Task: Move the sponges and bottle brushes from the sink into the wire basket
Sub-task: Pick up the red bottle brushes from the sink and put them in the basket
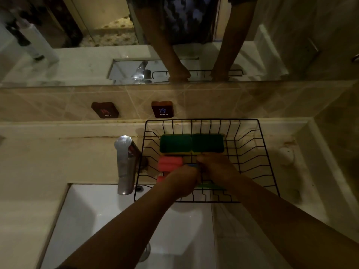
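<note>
From where I watched, the white ceramic sink basin (101,216) lay at the lower left, and I could pick out no sponge or brush on its bare floor. Above it stood the chrome tap with a flat lever (124,164), and on the tiled wall behind were 2 dark plaques, 1 marked HOT (105,110) and 1 marked COLD (162,109). Just right of the tap sat the black wire basket (250,144), its near edge overhanging the basin. Inside it, against the left wall, lay a pink ridged sponge (169,163), with another pink piece (160,179) just below it. Along the back were 2 green-topped yellow scouring sponges (175,143) (207,143), side by side and touching. The left hand (182,180) reached into the basket's middle with fingers curled (a blue sliver (192,165) showed at its knuckles); I could not tell what it held. The right hand (215,167) met it there, fingers bent down onto the same spot, its grip hidden too. A green strip (208,185) showed beneath the right wrist. Farther right, a small pale object (286,155) rested on the counter.
</note>
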